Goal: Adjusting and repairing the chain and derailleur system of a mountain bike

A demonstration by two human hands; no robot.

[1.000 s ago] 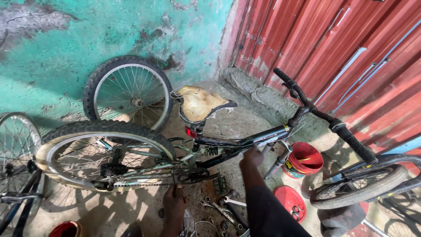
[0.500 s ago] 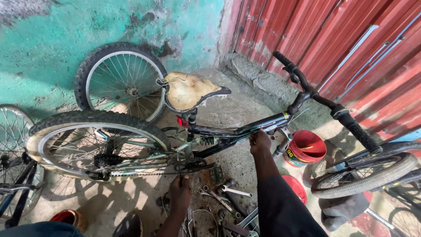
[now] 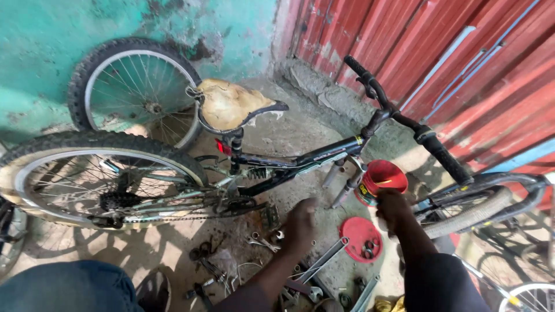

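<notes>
A dark bicycle frame [image 3: 324,153] stands upright on the ground, with a worn tan saddle [image 3: 228,104] and black handlebars [image 3: 399,115]. My left hand [image 3: 300,225] reaches down just below the frame, beside the pedal [image 3: 269,216], over loose spanners [image 3: 324,260]. Its fingers curl downward and hide whatever is under them. My right hand [image 3: 393,208] is closed against the lower side of a red tin can [image 3: 378,176] next to the front fork. A red round lid [image 3: 364,237] with small parts lies between my hands.
The rear wheel [image 3: 98,176] with chain and sprocket is at left. A loose wheel [image 3: 136,86] leans on the green wall. A red corrugated wall [image 3: 462,52] runs along the right. Another tyre [image 3: 480,211] lies at right. My knee in blue trousers [image 3: 63,286] is bottom left.
My right hand has left the bicycle frame and moved right to the red can. My left hand has moved up and to the right toward the pedal. The view has shifted closer.
</notes>
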